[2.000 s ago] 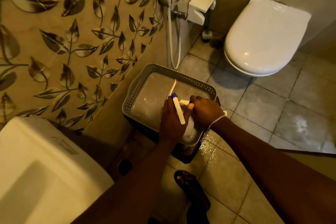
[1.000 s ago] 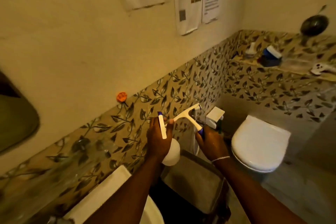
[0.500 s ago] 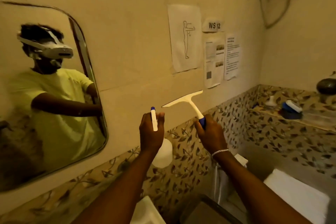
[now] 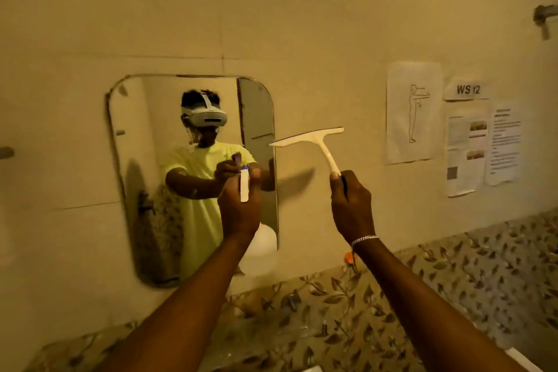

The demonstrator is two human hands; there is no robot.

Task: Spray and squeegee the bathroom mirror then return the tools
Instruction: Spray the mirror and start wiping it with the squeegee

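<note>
The rounded wall mirror [image 4: 145, 190] hangs straight ahead and reflects a person in a yellow shirt wearing a headset. My left hand [image 4: 240, 208] is raised in front of the mirror's right part, gripping a white spray bottle [image 4: 258, 251] whose blue-tipped nozzle points at the glass. My right hand [image 4: 350, 205] is up to the right of the mirror, closed on the blue end of a white squeegee [image 4: 314, 142]. The squeegee blade is held in the air near the mirror's right edge, tilted, apart from the glass.
Paper sheets [image 4: 413, 112] and a "WS 12" label [image 4: 466, 89] are stuck to the wall at right. Leaf-patterned tiles [image 4: 422, 296] run along the lower wall. A metal fitting [image 4: 545, 21] juts out at top right.
The view has swung left from the basket on the floor up to the mirror, now centred. Both hands have lifted the bottle and squeegee to mirror height.
</note>
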